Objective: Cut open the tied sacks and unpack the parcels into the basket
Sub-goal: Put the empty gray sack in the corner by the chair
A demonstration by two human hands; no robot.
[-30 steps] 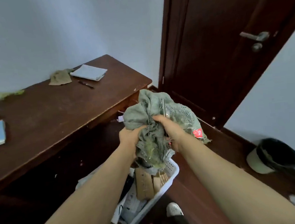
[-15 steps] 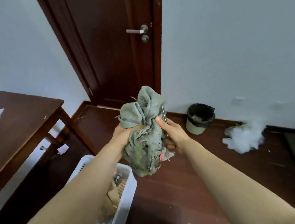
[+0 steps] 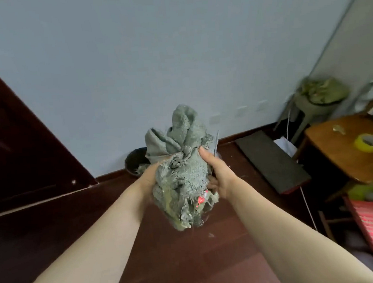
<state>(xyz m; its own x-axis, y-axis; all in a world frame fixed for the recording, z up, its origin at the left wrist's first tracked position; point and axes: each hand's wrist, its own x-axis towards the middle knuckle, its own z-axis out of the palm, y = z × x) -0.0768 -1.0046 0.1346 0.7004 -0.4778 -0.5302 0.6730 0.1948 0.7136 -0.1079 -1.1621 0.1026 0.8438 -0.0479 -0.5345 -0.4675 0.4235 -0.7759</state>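
Above the dark wooden floor [image 3: 190, 263], both hands hold one crumpled woven sack [image 3: 181, 170]. The left hand [image 3: 150, 177] clasps one side. The right hand [image 3: 219, 179] grasps the other, with a thin blade [image 3: 215, 142] held upright against it. Since a second ago the view has swung right, and basket and desk have left it. Judgement: the sack is emptied and being carried off. Noted: black bin [image 3: 135, 161] by the pale wall, yellow tape roll [image 3: 368, 149] on a wooden table [image 3: 338, 156], second green sack [image 3: 324, 89] beyond.

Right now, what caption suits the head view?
The left hand and the right hand, which holds a thin metal blade, grip a crumpled grey-green woven sack.
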